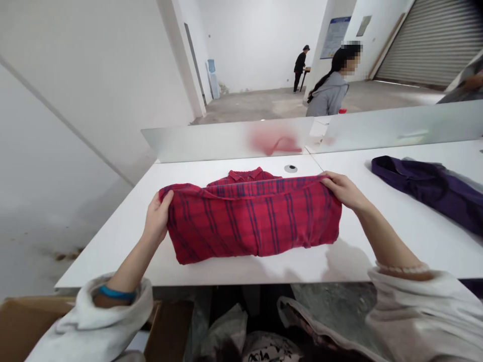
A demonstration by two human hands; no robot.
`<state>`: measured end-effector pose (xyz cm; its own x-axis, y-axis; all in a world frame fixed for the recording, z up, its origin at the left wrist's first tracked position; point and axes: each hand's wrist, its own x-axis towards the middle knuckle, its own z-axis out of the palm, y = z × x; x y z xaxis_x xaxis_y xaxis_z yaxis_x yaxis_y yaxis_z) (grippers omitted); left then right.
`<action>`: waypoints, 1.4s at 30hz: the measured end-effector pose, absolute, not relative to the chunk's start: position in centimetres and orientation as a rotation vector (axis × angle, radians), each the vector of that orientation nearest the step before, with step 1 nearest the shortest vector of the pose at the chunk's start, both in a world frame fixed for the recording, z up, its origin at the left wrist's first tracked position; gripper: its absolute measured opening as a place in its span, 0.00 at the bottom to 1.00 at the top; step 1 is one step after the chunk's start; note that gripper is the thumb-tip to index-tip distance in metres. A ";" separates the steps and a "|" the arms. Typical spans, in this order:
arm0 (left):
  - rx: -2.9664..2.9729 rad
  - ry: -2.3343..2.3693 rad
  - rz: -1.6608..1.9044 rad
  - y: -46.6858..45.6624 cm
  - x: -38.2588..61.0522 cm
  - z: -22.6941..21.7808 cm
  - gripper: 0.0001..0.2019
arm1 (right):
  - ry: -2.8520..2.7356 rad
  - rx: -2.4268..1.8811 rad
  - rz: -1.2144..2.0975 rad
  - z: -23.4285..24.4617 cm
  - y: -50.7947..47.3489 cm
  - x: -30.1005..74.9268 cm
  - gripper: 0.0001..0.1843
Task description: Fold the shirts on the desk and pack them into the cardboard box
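A red plaid shirt [252,221] with dark blue stripes lies on the white table, its collar at the far side. My left hand [157,213] pinches the shirt's left end, thumb on top. At the other end, my right hand [341,188] grips the upper right corner. Between both hands a folded edge of the cloth is stretched and lifted, standing in front of the collar. The lower part of the cloth hangs toward the table's front edge. My fingertips behind the fabric are hidden.
The white table [132,261] has a frosted partition [211,143] along its back and a round cable hole [291,169]. A purple garment [430,188] lies at the right. Below left stands a cardboard box [33,322]. Beyond the partition are a person in grey [330,93] and another in black [300,65].
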<state>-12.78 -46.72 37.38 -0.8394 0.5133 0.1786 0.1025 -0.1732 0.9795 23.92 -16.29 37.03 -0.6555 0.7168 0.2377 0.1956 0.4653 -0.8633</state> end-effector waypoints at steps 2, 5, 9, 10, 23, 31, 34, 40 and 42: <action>0.696 1.807 2.072 -44.1 -14.8 37.3 0.19 | -2.154 -0.741 1.142 36.8 -13.5 21.5 0.21; 0.674 1.812 2.046 -40.0 -18.3 36.1 0.20 | -2.184 -0.710 1.136 36.0 -9.1 17.8 0.21; 0.704 2.114 1.853 -34.9 -22.6 32.8 0.19 | -2.268 -0.739 1.064 33.6 -4.1 13.1 0.19; 0.698 2.193 1.763 -33.9 -23.4 31.7 0.19 | -2.308 -0.788 1.041 32.7 -3.2 12.0 0.19; 1.090 2.648 0.892 -31.7 -24.3 26.9 0.26 | -2.562 -1.081 0.963 25.3 -0.5 10.6 0.18; 2.073 2.266 0.093 -34.0 -12.7 27.0 0.31 | -2.691 -1.149 0.716 27.0 -1.1 10.9 0.14; 2.099 2.242 0.020 -34.6 -11.6 25.8 0.32 | -2.712 -1.193 0.602 27.5 -1.2 11.1 0.14; 2.203 2.244 0.055 -34.9 -12.0 24.8 0.32 | -2.662 -1.103 0.299 29.1 -5.8 10.6 0.24; 2.241 2.212 0.050 -35.4 -11.8 25.2 0.32 | -2.726 -0.746 0.192 29.4 -9.9 10.6 0.25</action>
<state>-11.84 -35.44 25.16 0.0128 0.9995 0.0276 0.9998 -0.0133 0.0168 10.61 -9.88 29.44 -0.8173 0.5156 0.2573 0.4746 0.8555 -0.2071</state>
